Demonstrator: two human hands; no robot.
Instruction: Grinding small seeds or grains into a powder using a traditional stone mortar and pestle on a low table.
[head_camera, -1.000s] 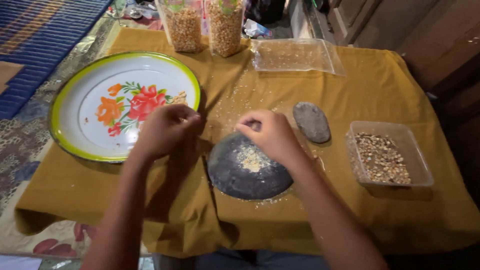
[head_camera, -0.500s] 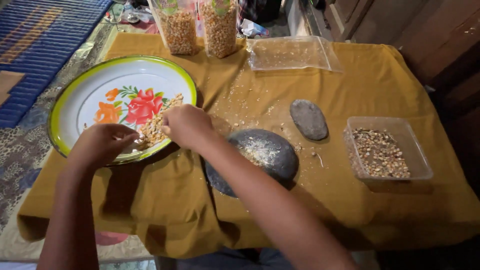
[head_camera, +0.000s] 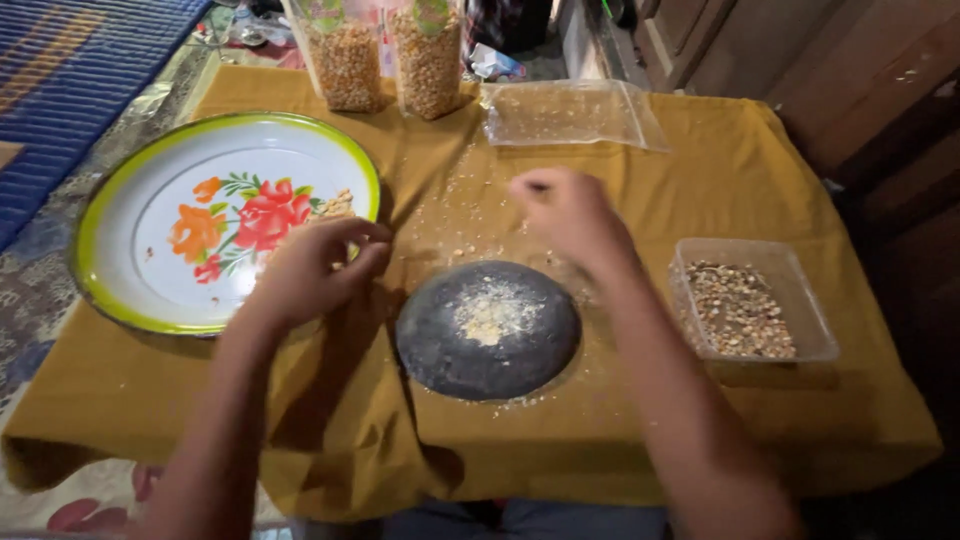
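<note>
MOVED: right hand (head_camera: 565, 215) went from the floral plate (head_camera: 120, 290) to beyond the grinding stone (head_camera: 487, 330) | left hand (head_camera: 310, 265) – loosely curled, holds nothing, at plate's right rim | right grip – closed, contents unclear | PROGRESS: some meal on stone, tub of kernels (head_camera: 750, 305) right, still full

a matt mustard cloth (head_camera: 760, 190), creased, covers the counter. the round grinding stone (head_camera: 487, 330) looks dark, rough and dusty with pale meal. the flowered plate (head_camera: 215, 215) is glossy enamel. the tub (head_camera: 755, 305) and flat bag (head_camera: 570, 112) are clear, shiny plastic.
</note>
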